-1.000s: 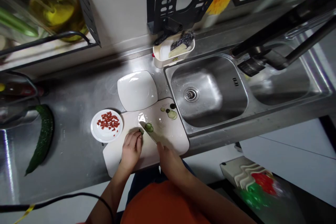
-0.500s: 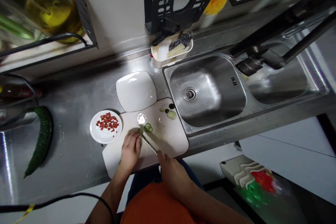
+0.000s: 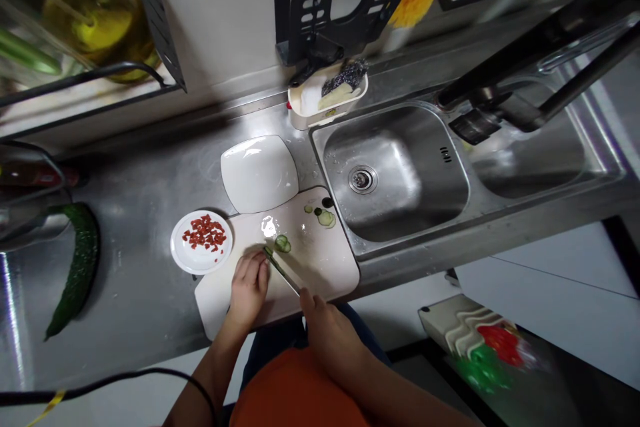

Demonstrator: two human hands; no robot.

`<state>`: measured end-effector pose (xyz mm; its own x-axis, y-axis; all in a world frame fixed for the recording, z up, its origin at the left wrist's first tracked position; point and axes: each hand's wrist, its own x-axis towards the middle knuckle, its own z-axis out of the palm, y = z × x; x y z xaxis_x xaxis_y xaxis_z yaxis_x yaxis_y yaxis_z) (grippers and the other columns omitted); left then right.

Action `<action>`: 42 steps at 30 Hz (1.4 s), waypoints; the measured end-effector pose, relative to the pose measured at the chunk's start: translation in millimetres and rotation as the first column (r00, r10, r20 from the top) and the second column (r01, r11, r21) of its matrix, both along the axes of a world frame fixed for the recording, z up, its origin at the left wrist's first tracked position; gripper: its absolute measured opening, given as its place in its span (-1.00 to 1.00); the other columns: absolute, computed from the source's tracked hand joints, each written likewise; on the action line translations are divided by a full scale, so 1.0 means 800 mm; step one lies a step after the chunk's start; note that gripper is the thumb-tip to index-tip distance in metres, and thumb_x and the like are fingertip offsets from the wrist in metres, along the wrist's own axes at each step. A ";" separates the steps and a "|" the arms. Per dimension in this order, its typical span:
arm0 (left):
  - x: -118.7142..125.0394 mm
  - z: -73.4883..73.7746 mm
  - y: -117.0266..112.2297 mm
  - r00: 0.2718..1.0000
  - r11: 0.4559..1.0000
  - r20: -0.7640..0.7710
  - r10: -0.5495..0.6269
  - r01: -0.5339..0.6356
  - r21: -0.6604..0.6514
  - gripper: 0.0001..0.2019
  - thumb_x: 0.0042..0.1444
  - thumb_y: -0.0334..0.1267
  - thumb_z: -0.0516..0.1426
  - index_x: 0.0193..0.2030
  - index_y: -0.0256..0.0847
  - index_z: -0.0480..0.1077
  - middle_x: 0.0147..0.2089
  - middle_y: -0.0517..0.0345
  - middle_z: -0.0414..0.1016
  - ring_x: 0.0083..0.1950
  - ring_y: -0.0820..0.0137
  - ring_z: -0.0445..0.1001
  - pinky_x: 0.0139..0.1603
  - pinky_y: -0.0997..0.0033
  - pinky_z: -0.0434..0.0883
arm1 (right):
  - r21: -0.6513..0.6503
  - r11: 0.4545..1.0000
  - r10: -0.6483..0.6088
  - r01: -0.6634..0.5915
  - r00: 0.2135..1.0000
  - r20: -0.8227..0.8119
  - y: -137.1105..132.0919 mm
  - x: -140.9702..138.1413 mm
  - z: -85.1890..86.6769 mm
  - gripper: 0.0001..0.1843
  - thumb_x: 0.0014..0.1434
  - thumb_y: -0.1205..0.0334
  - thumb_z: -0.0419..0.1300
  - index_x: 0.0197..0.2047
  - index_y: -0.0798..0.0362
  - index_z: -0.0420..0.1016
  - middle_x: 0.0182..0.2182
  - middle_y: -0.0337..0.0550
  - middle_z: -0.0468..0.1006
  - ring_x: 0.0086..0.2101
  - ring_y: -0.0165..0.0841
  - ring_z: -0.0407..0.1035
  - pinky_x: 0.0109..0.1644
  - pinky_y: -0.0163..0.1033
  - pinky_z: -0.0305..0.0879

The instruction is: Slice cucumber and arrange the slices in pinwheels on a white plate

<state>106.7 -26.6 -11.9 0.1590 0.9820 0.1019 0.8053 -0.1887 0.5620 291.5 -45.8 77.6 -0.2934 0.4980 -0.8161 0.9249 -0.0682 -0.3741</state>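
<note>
My left hand [image 3: 249,287] rests on the white cutting board [image 3: 320,267], fingers curled down over a short green cucumber piece [image 3: 268,252] that shows only at its tip. My right hand [image 3: 324,323] grips the handle of a knife [image 3: 283,268], whose blade lies edge-down right beside my left fingertips. A few cut cucumber slices [image 3: 283,243] lie just past the blade, and more slices [image 3: 326,217] sit at the board's far right corner.
A small round plate of chopped red bits [image 3: 201,240] stands left of the board, a square white plate [image 3: 259,172] behind it. A whole cucumber [image 3: 75,270] lies at the far left of the steel counter. The sink [image 3: 395,173] and a sponge holder [image 3: 327,93] are to the right.
The knife blade has come down and back toward my left fingertips from its flatter position a second ago. My left hand has stayed on the cucumber piece.
</note>
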 end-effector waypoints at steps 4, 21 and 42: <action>0.000 0.000 0.000 1.000 1.000 -0.001 -0.001 0.001 -0.004 -0.80 0.21 -0.37 0.01 -0.08 -0.23 0.40 -0.08 -0.03 0.49 0.01 0.28 0.43 0.07 0.18 0.39 | 0.010 1.000 0.006 -0.006 1.000 0.006 0.001 0.000 0.000 -0.53 0.13 0.58 -0.17 0.05 0.11 0.27 -0.22 0.03 0.52 -0.28 -0.20 0.48 -0.32 -0.26 0.30; 0.000 0.001 0.001 1.000 1.000 0.001 0.006 -0.006 -0.030 -0.81 0.21 -0.36 0.00 -0.12 -0.23 0.40 -0.10 -0.02 0.50 -0.01 0.29 0.44 0.06 0.19 0.38 | 0.024 0.999 -0.022 0.023 0.999 -0.030 0.006 -0.003 -0.005 -0.55 0.14 0.58 -0.18 0.03 0.14 0.29 -0.26 0.02 0.52 -0.30 -0.26 0.47 -0.32 -0.28 0.28; 0.001 0.001 0.001 0.999 0.999 0.033 0.004 -0.002 -0.043 -0.80 0.23 -0.34 -0.02 -0.10 -0.22 0.39 -0.10 -0.02 0.49 -0.02 0.27 0.43 0.06 0.14 0.38 | 0.021 0.999 -0.044 0.044 0.999 -0.011 0.022 -0.019 -0.014 -0.54 0.19 0.54 -0.19 0.08 0.18 0.30 -0.18 0.09 0.52 -0.19 -0.20 0.45 -0.22 -0.24 0.35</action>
<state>107.8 -26.2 -10.9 0.1534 0.9860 0.0652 0.7864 -0.1618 0.5962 276.4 -28.3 66.7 -0.2791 0.5279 -0.8021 0.9173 -0.1005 -0.3853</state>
